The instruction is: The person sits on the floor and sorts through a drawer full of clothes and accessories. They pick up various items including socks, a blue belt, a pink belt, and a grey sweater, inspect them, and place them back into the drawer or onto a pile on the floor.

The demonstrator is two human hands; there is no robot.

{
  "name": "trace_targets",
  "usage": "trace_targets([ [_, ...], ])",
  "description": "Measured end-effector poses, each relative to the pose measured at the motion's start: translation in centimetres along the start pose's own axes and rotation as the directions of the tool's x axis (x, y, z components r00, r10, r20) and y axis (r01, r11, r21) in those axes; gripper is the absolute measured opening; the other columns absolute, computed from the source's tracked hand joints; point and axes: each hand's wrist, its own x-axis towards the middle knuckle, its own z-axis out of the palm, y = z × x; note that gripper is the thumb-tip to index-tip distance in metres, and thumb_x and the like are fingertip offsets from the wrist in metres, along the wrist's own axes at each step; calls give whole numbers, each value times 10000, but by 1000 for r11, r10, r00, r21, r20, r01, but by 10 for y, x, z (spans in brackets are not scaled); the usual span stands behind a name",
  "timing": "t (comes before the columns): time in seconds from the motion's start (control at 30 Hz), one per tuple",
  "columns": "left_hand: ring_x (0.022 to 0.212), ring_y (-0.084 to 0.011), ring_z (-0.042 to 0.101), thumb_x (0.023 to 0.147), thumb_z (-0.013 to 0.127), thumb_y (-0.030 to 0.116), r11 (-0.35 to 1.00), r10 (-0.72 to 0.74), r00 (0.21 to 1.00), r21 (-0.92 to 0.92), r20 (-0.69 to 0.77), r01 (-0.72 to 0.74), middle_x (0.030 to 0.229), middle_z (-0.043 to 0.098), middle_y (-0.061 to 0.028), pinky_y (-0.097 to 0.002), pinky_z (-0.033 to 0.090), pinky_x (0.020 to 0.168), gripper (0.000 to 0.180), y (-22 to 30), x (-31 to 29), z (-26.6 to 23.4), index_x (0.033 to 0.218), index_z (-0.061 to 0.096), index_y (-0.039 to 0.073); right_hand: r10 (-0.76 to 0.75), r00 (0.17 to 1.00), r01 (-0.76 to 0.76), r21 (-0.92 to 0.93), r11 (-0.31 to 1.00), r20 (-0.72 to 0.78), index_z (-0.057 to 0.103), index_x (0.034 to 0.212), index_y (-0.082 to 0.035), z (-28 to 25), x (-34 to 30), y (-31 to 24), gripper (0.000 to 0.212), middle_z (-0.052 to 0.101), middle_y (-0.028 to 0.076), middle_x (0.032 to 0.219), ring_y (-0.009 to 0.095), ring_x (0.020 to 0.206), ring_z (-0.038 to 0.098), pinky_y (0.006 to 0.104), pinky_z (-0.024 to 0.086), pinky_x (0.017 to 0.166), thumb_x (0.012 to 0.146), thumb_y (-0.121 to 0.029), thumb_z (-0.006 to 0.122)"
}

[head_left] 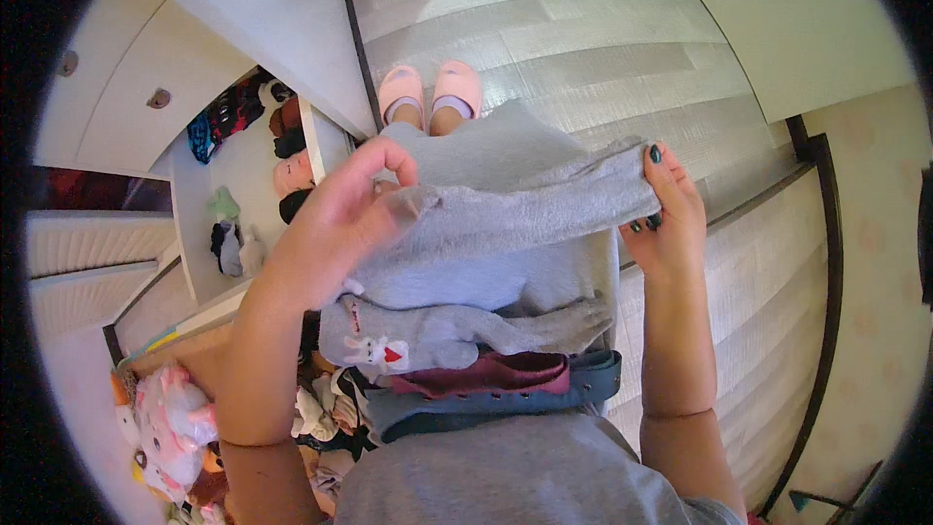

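Observation:
A plain grey sock (544,214) is stretched sideways above my lap. Its right end is pinched between the thumb and fingers of my right hand (673,209). My left hand (340,219), slightly blurred, has its curled fingers at the other end of this sock. Below it, across my lap, lies a second grey sock (437,335) with a white rabbit and a red heart on it. Nearer my body are a folded maroon cloth piece (496,374) and a dark blue-grey belt-like band (496,406). Grey trousers (530,141) cover my legs.
At left stands an open white drawer (199,219) with small rolled garments inside. Loose clothes (326,408) and plush toys (175,428) are piled near my left elbow. My feet wear pink slippers (457,86) on the pale plank floor (583,49).

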Motion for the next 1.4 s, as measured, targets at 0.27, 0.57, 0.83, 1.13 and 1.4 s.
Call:
trace_targets([
  [0.27, 740, -267, 510, 663, 551, 46, 733, 366, 930, 618, -7, -284, 804, 490, -111, -298, 405, 626, 217, -15, 0, -2, 860, 461, 37, 80, 923, -33, -128, 991, 376, 484, 1028, -37, -26, 4, -3, 287, 529, 9, 658, 82, 530, 485, 182, 373, 476, 754, -112, 518],
  [0.57, 632, -303, 514, 733, 484, 52, 910, 159, 960, 411, -231, -52, 665, 511, -141, -296, 393, 595, 176, -5, -4, 8, 903, 467, 10, -408, 741, 670, -623, 403, 533, 455, 975, -46, -29, 6, -9, 229, 513, 86, 847, 135, 778, 494, 230, 396, 681, 767, -113, 521],
  [0.83, 550, -292, 521, 767, 487, 118, 530, 232, 973, 840, -12, -117, 556, 505, -140, -345, 363, 535, 128, -45, 8, -12, 845, 454, 23, -55, 996, 77, -418, 905, 63, 451, 775, -59, -19, -11, 9, 71, 435, -28, 548, 24, 360, 347, 188, 269, 304, 815, -114, 473],
  [1.13, 756, -300, 493, 629, 591, 105, 623, 337, 939, 731, 70, -278, 823, 485, -106, -358, 409, 645, 206, 4, -6, 17, 805, 491, 70, -645, 670, 522, -851, 58, 367, 496, 722, -64, -22, -4, 13, 191, 466, 22, 597, 138, 567, 468, 268, 368, 483, 600, -1, 629],
  [1.4, 651, -227, 509, 651, 535, 39, 649, 475, 880, 667, 20, -365, 749, 515, -92, -301, 412, 571, 193, -26, -1, 18, 842, 510, 45, -303, 574, 756, -635, -162, 761, 527, 712, -45, -13, -4, -3, 220, 514, 83, 712, 233, 624, 482, 309, 394, 535, 529, -8, 642],
])
